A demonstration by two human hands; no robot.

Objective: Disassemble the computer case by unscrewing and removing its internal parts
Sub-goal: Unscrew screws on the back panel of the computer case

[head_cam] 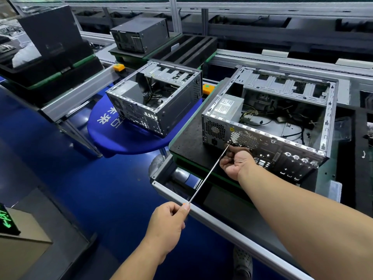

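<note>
Now, left hand (168,220): fingers curled round the screwdriver (209,173) handle.
Right hand (235,162): fingers pinched near its tip.
Tip: against the computer case (268,120) rear panel.

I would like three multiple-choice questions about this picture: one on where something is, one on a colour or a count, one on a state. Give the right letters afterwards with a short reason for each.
1. Where does the tip of the screwdriver touch the nearest computer case?
A. On its rear panel, beside the round fan grille
B. On its open top edge
C. On the drive bays inside

2. How many computer cases with an open side are in view?
A. One
B. Two
C. Four

3. What is the left hand doing?
A. Lying flat on the bench
B. Gripping the screwdriver's handle end
C. Pulling a cable

Answers:
1 A: the shaft ends at the rear panel next to the fan grille, where the right hand steadies it.
2 B: the nearest case and the second open case on the blue stool; the far one is closed.
3 B: its fingers curl round the handle end.
</note>
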